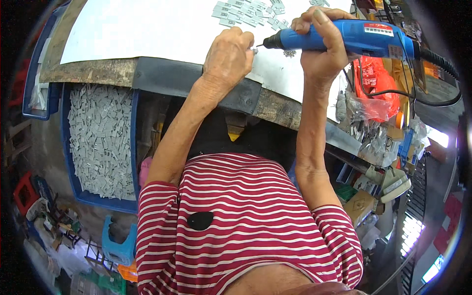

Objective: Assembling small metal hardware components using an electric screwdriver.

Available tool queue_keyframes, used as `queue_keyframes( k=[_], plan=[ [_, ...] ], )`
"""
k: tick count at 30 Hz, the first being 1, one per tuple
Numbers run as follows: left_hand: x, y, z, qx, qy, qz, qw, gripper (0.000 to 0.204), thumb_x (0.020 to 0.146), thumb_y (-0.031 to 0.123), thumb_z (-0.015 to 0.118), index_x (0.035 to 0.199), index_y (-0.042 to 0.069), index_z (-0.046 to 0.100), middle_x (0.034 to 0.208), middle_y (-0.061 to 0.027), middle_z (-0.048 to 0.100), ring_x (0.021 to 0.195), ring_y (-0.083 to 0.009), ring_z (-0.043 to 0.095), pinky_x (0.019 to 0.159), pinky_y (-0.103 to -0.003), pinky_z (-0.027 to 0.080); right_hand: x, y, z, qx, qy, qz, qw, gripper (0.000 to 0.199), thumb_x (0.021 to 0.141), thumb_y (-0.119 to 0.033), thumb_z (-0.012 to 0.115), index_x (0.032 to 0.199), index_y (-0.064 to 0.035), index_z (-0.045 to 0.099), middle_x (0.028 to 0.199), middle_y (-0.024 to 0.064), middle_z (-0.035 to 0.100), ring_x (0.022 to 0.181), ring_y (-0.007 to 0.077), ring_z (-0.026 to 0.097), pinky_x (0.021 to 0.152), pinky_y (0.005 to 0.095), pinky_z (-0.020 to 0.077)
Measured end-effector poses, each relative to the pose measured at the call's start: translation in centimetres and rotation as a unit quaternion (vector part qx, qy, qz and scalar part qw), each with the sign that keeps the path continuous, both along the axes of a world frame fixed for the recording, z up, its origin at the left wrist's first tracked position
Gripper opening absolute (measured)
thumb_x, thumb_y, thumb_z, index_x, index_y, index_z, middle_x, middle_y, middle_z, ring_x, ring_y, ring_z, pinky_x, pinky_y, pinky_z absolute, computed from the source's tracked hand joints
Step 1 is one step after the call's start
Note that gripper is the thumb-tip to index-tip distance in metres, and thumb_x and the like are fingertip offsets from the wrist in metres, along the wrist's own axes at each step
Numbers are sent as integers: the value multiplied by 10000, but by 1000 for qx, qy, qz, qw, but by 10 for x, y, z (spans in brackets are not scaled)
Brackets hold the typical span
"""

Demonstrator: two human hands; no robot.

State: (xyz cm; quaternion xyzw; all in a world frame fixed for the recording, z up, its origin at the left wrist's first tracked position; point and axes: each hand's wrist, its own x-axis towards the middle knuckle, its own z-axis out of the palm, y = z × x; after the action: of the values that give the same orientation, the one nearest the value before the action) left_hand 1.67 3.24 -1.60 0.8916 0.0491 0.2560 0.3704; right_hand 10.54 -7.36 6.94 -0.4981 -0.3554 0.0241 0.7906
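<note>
My right hand [324,49] is wrapped round a blue electric screwdriver [361,35], held level above the table with its black nose and thin bit pointing left. A black cable runs from its rear end to the right. Close to the bit's tip, my left hand [227,58] is closed in a pinch on a small grey piece [254,50], mostly covered by the fingers. Whether the bit touches it I cannot tell. Under the screwdriver lies a small heap of tiny metal parts [289,53]. Several flat grey plastic pieces [241,12] are spread out beyond my hands.
White sheeting [132,29] covers the worn wooden table. Below its left edge stands a blue crate [134,152] filled with grey pieces [101,142]. A red plastic bag [376,86] and clear bags lie at the right. A light blue stool [118,246] stands at lower left.
</note>
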Motion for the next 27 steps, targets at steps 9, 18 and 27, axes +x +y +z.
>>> queue_keyframes(
  k=[9, 18, 27],
  plan=[
    [2, -1, -2, 7, -2, 7, 1000, 92, 698, 46, 610, 757, 13, 547, 715, -110, 519, 698, -261, 533, 648, -369, 438, -1, -3, -1, 18, 77, -1, 997, 116, 738, -1, 547, 845, -15, 507, 735, 152, 561, 575, 200, 515, 589, 380, 438],
    [2, -1, -3, 7, -9, 9, 1000, 107, 694, 60, 628, 760, 15, 558, 715, -114, 534, 706, -270, 540, 659, -377, 442, -3, -4, -4, 14, 52, -21, 998, 123, 735, -8, 552, 849, -23, 507, 738, 143, 562, 583, 195, 509, 601, 378, 433],
    [2, -2, 2, -9, 15, 6, 1000, 64, 676, 30, 573, 724, -12, 567, 737, -149, 535, 763, -292, 544, 733, -386, 447, -1, -9, -9, 17, 94, -22, 995, 135, 735, -40, 534, 862, -44, 490, 744, 126, 557, 612, 191, 497, 625, 374, 417]
  ],
)
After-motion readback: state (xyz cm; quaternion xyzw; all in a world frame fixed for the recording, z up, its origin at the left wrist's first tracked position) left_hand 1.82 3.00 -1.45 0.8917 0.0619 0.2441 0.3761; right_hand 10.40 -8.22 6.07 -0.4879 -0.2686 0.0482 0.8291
